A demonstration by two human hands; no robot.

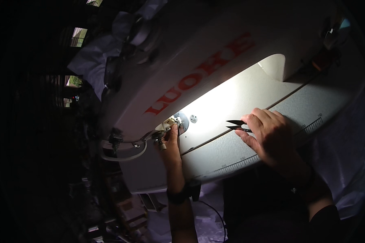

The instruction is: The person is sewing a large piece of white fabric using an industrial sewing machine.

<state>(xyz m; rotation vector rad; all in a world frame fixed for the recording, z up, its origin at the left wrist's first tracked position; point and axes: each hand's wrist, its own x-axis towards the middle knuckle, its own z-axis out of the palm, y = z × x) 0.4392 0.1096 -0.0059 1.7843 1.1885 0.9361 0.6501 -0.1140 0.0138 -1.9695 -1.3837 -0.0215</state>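
Note:
A large white sewing machine with red lettering on its arm lies slantwise before me. My left hand reaches in under its head, beside the presser foot area and the round metal needle plate. The thumb points up and the fingers are bent together there; the machine's head partly hides them, and what they pinch cannot be made out. Over the bed's front part, my right hand grips a pair of dark thread snips. Their blades stand apart and point left toward the needle plate.
A lamp lights the white bed under the arm. Along the bed's front edge runs a ruler scale. A pale cable loops at the head's left. White sheeting hangs behind, and the surroundings are dark.

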